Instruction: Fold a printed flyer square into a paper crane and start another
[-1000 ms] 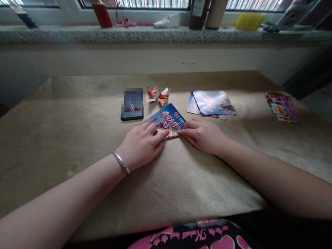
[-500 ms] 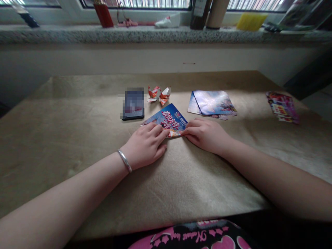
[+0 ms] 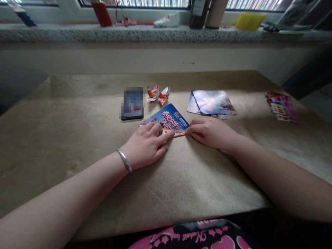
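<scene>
A blue printed paper [image 3: 169, 117] with red and white lettering lies on the table, its near edge folded over in a narrow strip. My left hand [image 3: 145, 143], a silver bangle at its wrist, rests flat across the left part of that fold. Its index finger stretches along the strip. At the right end of the strip, my right hand [image 3: 211, 133] pinches the paper between thumb and fingers. The left corner of the paper is partly covered by my left hand. Just beyond the paper stand two red-and-white folded paper pieces [image 3: 158, 94].
A dark phone [image 3: 132, 103], partly pixelated, lies left of the folded pieces. Several blue printed sheets [image 3: 215, 102] are stacked to the right. Farther right are pink and red printed papers [image 3: 281, 106]. A granite sill [image 3: 145, 34] with bottles and a yellow sponge runs behind the table.
My right hand has slid slightly right along the folded edge. The left index finger now reaches farther right over the strip. The other things lie as before.
</scene>
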{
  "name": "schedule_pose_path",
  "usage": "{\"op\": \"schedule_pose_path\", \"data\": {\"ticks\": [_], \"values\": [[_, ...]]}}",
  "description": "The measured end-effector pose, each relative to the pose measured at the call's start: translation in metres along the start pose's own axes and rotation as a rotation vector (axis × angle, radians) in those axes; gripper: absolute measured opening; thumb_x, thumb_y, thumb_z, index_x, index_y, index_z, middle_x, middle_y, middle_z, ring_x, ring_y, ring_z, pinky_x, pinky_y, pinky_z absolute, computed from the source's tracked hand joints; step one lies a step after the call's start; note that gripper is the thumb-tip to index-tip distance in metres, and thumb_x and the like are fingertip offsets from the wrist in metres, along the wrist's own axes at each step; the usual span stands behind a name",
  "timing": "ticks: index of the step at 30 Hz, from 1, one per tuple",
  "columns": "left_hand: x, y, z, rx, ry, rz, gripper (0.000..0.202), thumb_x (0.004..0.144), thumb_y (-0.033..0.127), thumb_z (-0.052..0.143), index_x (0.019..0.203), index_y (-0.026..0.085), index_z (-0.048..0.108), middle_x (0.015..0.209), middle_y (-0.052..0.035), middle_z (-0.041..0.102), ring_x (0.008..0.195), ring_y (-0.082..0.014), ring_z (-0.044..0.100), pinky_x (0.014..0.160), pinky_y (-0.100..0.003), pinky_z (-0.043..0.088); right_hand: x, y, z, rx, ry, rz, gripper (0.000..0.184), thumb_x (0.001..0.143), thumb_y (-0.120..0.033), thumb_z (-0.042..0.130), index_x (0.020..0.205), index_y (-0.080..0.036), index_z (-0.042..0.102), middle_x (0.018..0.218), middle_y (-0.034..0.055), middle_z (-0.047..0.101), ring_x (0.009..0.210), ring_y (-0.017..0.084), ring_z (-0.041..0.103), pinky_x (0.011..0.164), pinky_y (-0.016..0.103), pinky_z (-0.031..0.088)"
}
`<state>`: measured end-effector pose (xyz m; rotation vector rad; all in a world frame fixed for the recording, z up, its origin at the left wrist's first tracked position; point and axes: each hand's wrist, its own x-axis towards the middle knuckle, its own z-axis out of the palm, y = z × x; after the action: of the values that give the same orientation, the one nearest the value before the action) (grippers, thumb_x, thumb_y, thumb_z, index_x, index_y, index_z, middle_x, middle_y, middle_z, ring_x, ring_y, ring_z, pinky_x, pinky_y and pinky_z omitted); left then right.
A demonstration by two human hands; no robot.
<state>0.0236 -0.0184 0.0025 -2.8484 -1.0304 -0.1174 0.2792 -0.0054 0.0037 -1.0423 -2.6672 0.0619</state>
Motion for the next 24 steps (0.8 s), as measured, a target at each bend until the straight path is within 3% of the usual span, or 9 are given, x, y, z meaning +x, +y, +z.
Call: {"op": "schedule_pose_path", "data": {"ticks": [7, 13, 24], "values": [[-0.001, 0.0, 0.0, 0.019, 0.009, 0.012, 0.046, 0.092, 0.042, 0.04, 0.134, 0.025, 0.047, 0.111, -0.0105, 0.053, 0.109, -0.0285, 0.044, 0.099, -0.045, 0.038, 0.002, -0.006, 0.005, -0.034, 0.04, -0.108, 0.026, 0.09, -0.023, 0.046, 0.101, -0.022, 0.07, 0.091, 0.0064, 0.068, 0.079, 0.017, 0.054, 0.068, 0.028, 0.041], [-0.001, 0.001, -0.001, 0.041, -0.002, 0.008, 0.046, 0.092, 0.043, 0.039, 0.134, 0.025, 0.046, 0.113, -0.0107, 0.052, 0.109, -0.0288, 0.043, 0.098, -0.044, 0.038, 0.005, -0.009, 0.007, -0.06, 0.052, -0.119, 0.029, 0.09, -0.023, 0.043, 0.104, -0.023, 0.07, 0.092, 0.0063, 0.067, 0.079, 0.017, 0.053, 0.067, 0.028, 0.039], [-0.001, 0.003, -0.005, 0.071, -0.07, 0.004, 0.049, 0.093, 0.046, 0.035, 0.138, 0.025, 0.041, 0.114, -0.0097, 0.052, 0.108, -0.0285, 0.043, 0.097, -0.043, 0.037, 0.004, -0.01, -0.002, -0.154, -0.047, -0.1, 0.028, 0.084, -0.019, 0.048, 0.102, -0.025, 0.068, 0.095, 0.006, 0.066, 0.079, 0.018, 0.052, 0.065, 0.029, 0.035]]}}
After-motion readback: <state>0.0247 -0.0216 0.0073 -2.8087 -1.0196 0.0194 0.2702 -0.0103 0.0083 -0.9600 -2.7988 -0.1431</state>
